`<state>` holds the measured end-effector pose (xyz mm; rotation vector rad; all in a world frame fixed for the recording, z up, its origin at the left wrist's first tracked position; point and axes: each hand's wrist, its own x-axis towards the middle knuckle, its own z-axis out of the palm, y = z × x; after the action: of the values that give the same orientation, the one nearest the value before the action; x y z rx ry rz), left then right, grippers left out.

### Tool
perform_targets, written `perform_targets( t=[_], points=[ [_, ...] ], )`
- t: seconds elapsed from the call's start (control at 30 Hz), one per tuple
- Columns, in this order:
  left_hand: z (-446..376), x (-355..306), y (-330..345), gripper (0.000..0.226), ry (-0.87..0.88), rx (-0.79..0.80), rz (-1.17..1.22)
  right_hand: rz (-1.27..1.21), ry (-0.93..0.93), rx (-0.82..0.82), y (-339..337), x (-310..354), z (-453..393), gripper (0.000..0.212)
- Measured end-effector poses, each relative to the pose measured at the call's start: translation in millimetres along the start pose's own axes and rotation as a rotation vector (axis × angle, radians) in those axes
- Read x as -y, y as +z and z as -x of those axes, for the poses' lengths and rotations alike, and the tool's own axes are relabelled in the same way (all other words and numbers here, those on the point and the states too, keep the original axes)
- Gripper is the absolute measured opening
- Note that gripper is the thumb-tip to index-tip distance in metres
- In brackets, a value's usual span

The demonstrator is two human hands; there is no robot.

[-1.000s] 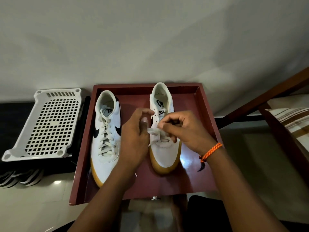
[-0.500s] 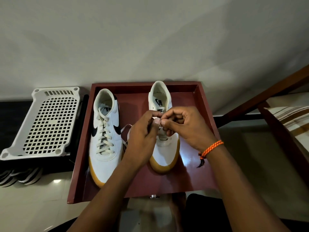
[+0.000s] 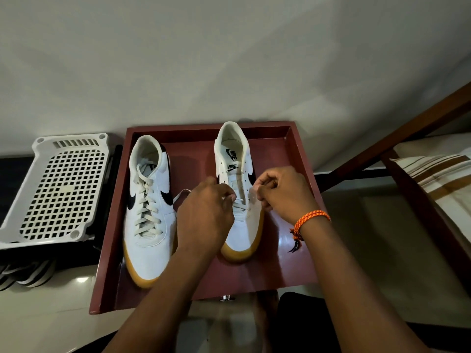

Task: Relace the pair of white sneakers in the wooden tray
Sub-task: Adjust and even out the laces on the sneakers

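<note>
- Left hand (image 3: 204, 215): one; fingers curled, fingertips pinching the white lace (image 3: 238, 203) at the left side of the right sneaker's eyelets; back of hand faces the camera.
- Right hand (image 3: 283, 193): one; fingers curled, thumb and forefinger pinching the lace at the sneaker's right side; an orange braided bracelet (image 3: 309, 217) sits on the wrist.
- Lace: crosses the lower eyelets of the right sneaker between the two hands; a loose loop shows to the left of the left hand.
- Right sneaker (image 3: 235, 159): one; white, gum sole, in the tray's middle, upper eyelets unlaced, tongue exposed.
- Left sneaker (image 3: 149, 207): one; white with black swoosh, laced up its full length, in the tray's left part, just beside the left wrist.
- Wooden tray (image 3: 298, 154): one; dark red-brown, holds both sneakers, rests on the floor.
- White perforated plastic rack (image 3: 58, 187): one; left of the tray.
- Striped fabric (image 3: 438, 174): far right.
</note>
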<state>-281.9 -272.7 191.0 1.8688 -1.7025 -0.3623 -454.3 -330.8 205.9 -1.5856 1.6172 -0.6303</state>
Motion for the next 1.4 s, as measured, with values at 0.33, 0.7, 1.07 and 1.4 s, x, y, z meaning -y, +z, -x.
perform_targets(
  t=[0.33,0.7,1.07,1.4],
  points=[
    [0.0,-17.3,25.0,0.016,-0.174,-0.004,0.048,0.1,0.108,0.164,3.4,-7.5,1.6,0.018],
    [-6.5,-11.4,39.9,0.017,-0.339,0.132,0.336,0.112,0.1,0.201,0.3,-8.7,4.5,0.024],
    [-7.1,-11.5,34.5,0.019,-0.135,0.216,0.112,0.151,0.061,0.024,6.4,-9.1,3.9,0.022],
    [-8.7,-5.5,29.9,0.01,-0.178,0.271,0.111,-0.511,0.258,0.235,-13.9,6.3,2.6,0.014]
  ],
)
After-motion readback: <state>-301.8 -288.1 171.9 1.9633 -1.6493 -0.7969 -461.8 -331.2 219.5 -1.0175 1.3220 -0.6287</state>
